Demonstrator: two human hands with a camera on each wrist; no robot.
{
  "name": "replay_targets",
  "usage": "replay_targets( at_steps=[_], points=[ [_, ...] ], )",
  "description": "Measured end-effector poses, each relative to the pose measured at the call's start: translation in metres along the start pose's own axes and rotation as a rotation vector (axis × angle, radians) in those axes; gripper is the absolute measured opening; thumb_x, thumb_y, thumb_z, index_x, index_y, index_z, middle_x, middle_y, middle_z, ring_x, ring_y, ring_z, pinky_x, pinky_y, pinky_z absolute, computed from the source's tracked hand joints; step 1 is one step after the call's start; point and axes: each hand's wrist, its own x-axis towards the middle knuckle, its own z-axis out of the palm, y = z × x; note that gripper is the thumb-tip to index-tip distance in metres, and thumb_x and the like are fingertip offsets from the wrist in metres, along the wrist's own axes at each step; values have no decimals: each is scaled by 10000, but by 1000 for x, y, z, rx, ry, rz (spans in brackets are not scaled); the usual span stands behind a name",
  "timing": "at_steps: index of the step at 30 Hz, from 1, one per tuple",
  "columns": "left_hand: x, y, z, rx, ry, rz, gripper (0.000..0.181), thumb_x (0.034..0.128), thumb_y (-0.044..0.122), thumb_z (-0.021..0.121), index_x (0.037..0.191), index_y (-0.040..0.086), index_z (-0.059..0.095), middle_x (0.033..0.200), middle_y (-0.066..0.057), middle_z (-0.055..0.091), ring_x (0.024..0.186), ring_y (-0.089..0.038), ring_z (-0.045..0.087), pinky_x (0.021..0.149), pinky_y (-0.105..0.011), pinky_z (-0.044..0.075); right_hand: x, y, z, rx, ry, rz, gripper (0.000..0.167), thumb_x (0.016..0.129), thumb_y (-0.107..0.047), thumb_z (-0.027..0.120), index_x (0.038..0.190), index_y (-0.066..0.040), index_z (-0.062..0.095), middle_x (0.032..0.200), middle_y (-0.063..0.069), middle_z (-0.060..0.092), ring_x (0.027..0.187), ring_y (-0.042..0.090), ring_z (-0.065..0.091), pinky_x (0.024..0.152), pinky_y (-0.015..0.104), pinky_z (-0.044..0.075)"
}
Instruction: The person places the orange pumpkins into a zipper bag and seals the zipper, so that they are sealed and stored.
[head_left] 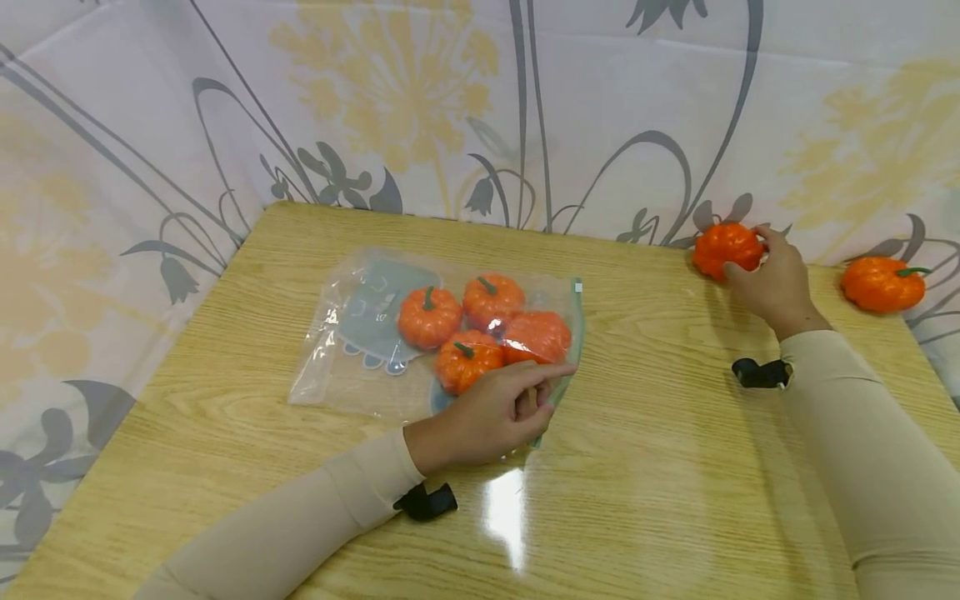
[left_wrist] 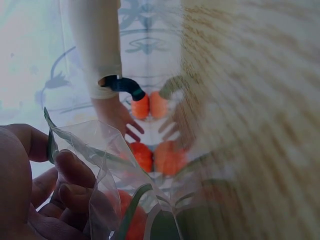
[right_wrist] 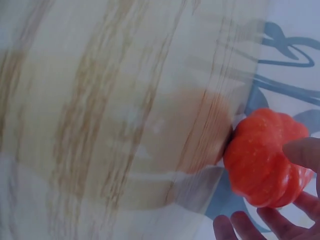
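My left hand (head_left: 487, 417) pinches the rim of a clear bag (head_left: 375, 400) at its open, green-edged end; the left wrist view shows the fingers of this hand (left_wrist: 70, 190) curled at the plastic. Several orange pumpkins (head_left: 430, 317) with green stems lie inside the bag. At the table's back right, my right hand (head_left: 776, 283) grips a red-orange pumpkin (head_left: 726, 250), thumb on the near side. In the right wrist view, the thumb of that hand (right_wrist: 305, 215) overlaps the pumpkin (right_wrist: 265, 155), with other fingers beneath it.
Another orange pumpkin (head_left: 882, 285) lies near the table's right edge, beyond my right hand. A white cloth (head_left: 600, 108) with grey and yellow flowers hangs behind the wooden table (head_left: 637, 467). Light reflects off the tabletop in front of my left hand.
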Motion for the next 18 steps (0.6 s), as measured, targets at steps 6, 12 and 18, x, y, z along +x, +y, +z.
replay_targets(
  at_steps=[6,12,18],
  points=[
    [0,0,0,-7,1,1,460,967,45,560,1425,25,522,934,-3,545,664,-49,439,616,-129,410,0,2,-1,-26,11,-6,725,998,-257,505,1561,59,177,1465,389,356,1136,461,416,916,497,406],
    [0,1,-1,-6,-2,-3,453,973,49,556,1423,19,522,937,-3,550,671,-32,436,618,-129,416,0,-2,0,-26,11,-12,723,997,-271,503,1548,84,199,1463,401,355,1180,483,413,976,561,404],
    [0,1,-1,-8,0,-4,465,968,49,564,1431,30,519,936,-4,552,673,-40,441,620,-131,419,-1,-3,2,-25,3,2,738,999,-307,513,1533,109,219,1447,415,338,1260,511,374,1048,609,369]
  ],
)
